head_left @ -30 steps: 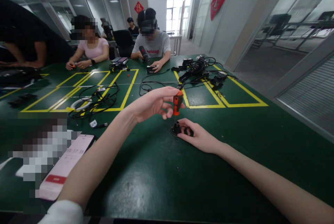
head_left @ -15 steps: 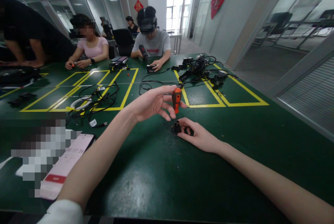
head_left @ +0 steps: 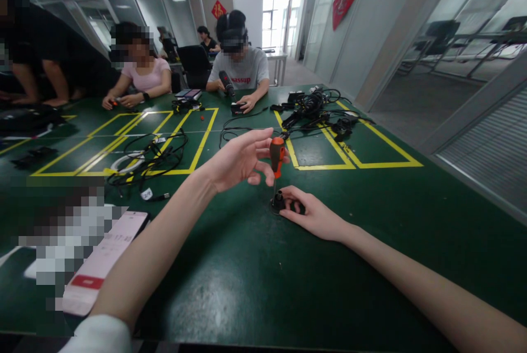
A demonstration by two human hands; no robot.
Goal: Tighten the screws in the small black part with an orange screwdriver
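An orange and dark grey screwdriver [head_left: 277,156] stands nearly upright, its thin shaft pointing down at a small black part [head_left: 279,202] with a round base. My left hand [head_left: 246,163] is at the handle, its fingers curled loosely around the far side and its thumb side raised. On the table, the black part is pinched from the right by the thumb and fingers of my right hand [head_left: 309,211]. Whether the screwdriver's tip sits in a screw is too small to tell.
A phone [head_left: 102,254] lies by my left forearm. Beyond it are coiled cables [head_left: 164,155] and, at the back right, a heap of black cables [head_left: 313,106]. Across the green table [head_left: 230,265] a person [head_left: 241,67] handles a black device; other people are further left.
The screwdriver handle has turned and shifted slightly left, with the fingers of my left hand moving around it. My right hand and the black part stay in place.
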